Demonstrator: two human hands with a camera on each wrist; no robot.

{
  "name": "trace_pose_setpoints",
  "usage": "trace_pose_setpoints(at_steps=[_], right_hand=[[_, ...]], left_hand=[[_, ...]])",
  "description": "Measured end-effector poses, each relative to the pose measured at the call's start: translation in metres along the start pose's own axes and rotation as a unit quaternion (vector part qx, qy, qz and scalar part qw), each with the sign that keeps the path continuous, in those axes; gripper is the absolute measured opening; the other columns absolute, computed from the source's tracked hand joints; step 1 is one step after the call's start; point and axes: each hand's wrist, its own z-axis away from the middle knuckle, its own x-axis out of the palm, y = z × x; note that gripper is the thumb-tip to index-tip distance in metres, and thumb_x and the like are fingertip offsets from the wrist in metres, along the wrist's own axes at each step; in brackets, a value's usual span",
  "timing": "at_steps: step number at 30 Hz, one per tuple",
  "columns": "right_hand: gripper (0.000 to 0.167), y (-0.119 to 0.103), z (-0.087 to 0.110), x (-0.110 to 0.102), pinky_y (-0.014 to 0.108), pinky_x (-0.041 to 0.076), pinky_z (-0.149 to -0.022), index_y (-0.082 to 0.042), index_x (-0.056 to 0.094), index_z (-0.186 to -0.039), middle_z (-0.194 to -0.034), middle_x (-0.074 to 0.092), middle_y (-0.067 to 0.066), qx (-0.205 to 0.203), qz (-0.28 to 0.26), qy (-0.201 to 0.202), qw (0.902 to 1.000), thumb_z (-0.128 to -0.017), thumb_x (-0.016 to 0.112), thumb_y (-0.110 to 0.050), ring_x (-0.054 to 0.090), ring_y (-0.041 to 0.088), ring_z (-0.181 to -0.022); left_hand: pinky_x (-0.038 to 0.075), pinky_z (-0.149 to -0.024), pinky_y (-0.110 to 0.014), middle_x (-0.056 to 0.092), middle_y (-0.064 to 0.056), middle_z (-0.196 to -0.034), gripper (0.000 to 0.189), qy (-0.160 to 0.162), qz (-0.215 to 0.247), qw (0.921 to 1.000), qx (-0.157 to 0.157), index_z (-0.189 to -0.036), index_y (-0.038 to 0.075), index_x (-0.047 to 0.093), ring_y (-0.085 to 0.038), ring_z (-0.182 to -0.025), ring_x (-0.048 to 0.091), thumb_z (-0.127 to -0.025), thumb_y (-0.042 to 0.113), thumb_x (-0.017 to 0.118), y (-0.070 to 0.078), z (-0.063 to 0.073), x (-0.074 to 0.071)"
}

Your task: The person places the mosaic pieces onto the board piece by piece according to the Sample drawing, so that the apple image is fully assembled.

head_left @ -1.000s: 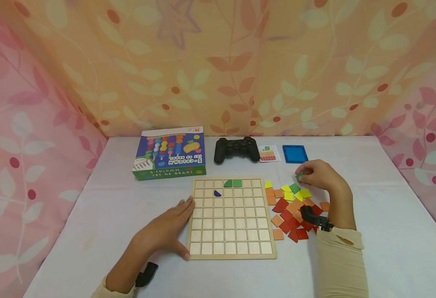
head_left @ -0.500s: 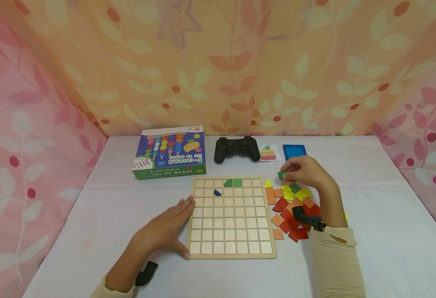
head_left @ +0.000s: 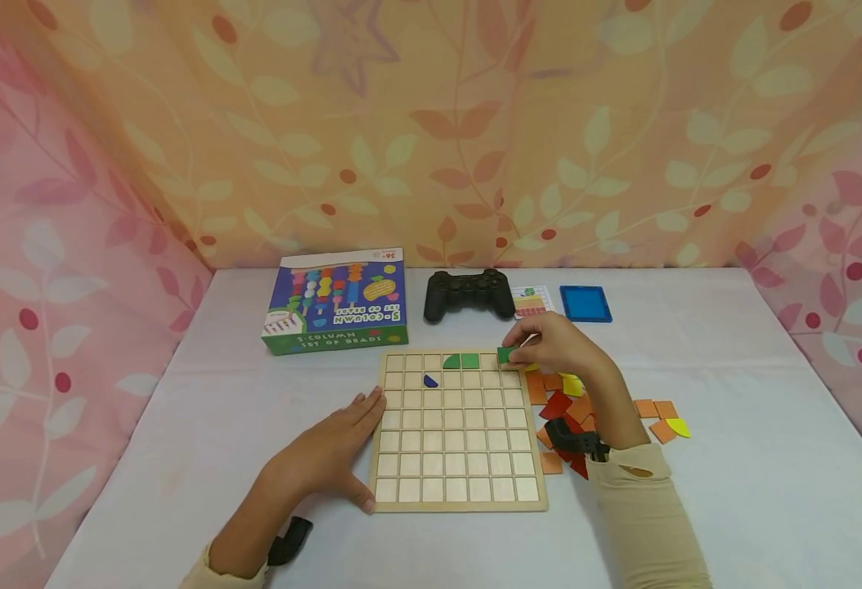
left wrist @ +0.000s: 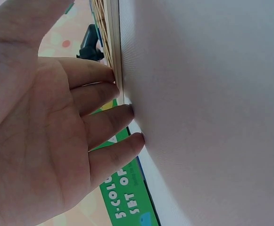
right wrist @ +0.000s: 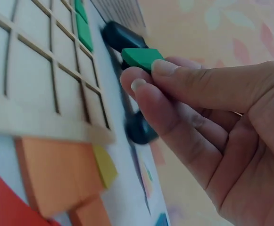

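Observation:
A wooden grid board point(head_left: 444, 421) lies flat on the table. In its top row sit a green quarter-round tile point(head_left: 451, 362) and a green square tile point(head_left: 469, 361); a blue rounded tile point(head_left: 430, 381) lies one row lower. My right hand point(head_left: 552, 348) pinches another green tile point(right wrist: 144, 57) between thumb and fingertips, above the board's far right corner. My left hand point(head_left: 328, 450) rests along the board's left edge, thumb by the near corner. Its fingers point(left wrist: 103, 125) are fairly straight and touch the rim in the left wrist view.
Several loose orange, red and yellow tiles point(head_left: 558, 405) lie right of the board, partly hidden under the right arm. Behind stand a bead-set box point(head_left: 335, 303), a black game controller point(head_left: 468, 294), a pattern card point(head_left: 532, 301) and a blue square tray point(head_left: 585, 303).
My right hand has carried the green tile leftward from above the loose tiles to the board's far right corner. The left hand has stayed in place.

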Motion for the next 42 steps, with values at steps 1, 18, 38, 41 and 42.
trace_pose_setpoints(at_steps=[1, 18, 38, 41, 42], right_hand=[[0.007, -0.002, -0.001, 0.003, 0.034, 0.056, -0.074, -0.006, 0.077, -0.094, -0.093, 0.071, 0.005, -0.006, 0.001, -0.005, 1.0, -0.087, 0.077, -0.004, 0.062, 0.026, -0.087], [0.004, -0.017, -0.018, 0.046, 0.031, 0.054, -0.072, -0.003, 0.074, -0.091, -0.079, 0.066, -0.002, -0.072, 0.059, -0.062, 0.9937, -0.088, 0.076, -0.006, 0.058, 0.016, -0.074], [0.034, -0.026, -0.021, 0.063, 0.032, 0.044, -0.069, -0.009, 0.068, -0.126, -0.079, 0.056, -0.002, -0.094, 0.145, -0.064, 0.9829, -0.093, 0.073, -0.011, 0.051, 0.016, -0.076], [0.043, -0.029, -0.02, 0.067, 0.033, 0.044, -0.071, -0.012, 0.062, -0.139, -0.087, 0.059, -0.002, -0.098, 0.181, -0.08, 0.9753, -0.097, 0.068, -0.018, 0.05, 0.016, -0.078], [0.043, -0.03, -0.019, 0.068, 0.033, 0.044, -0.071, -0.013, 0.061, -0.14, -0.088, 0.059, -0.002, -0.098, 0.189, -0.083, 0.9735, -0.098, 0.067, -0.019, 0.05, 0.016, -0.078]], left_hand=[[0.025, -0.118, -0.05, 0.016, -0.01, -0.166, 0.14, 0.0, 0.002, 1.0, 0.002, -0.158, 0.002, 0.024, -0.03, -0.151, 0.017, -0.049, 0.05, 0.097, 0.0, 0.0, 0.0], [0.025, -0.118, -0.048, 0.016, -0.01, -0.166, 0.139, 0.001, 0.002, 1.0, 0.003, -0.158, 0.003, 0.025, -0.03, -0.151, 0.016, -0.049, 0.05, 0.097, 0.001, 0.0, -0.001], [0.025, -0.118, -0.05, 0.017, -0.01, -0.166, 0.139, -0.003, 0.009, 1.0, 0.001, -0.158, 0.003, 0.025, -0.031, -0.151, 0.017, -0.049, 0.049, 0.097, 0.002, 0.001, -0.003], [0.025, -0.118, -0.05, 0.016, -0.01, -0.166, 0.139, -0.003, 0.009, 0.9999, 0.002, -0.158, 0.003, 0.024, -0.031, -0.151, 0.017, -0.049, 0.049, 0.097, 0.001, 0.001, -0.003], [0.025, -0.118, -0.049, 0.016, -0.01, -0.166, 0.139, -0.004, 0.008, 1.0, 0.001, -0.159, 0.003, 0.024, -0.03, -0.151, 0.017, -0.049, 0.049, 0.097, 0.002, 0.001, -0.003]])
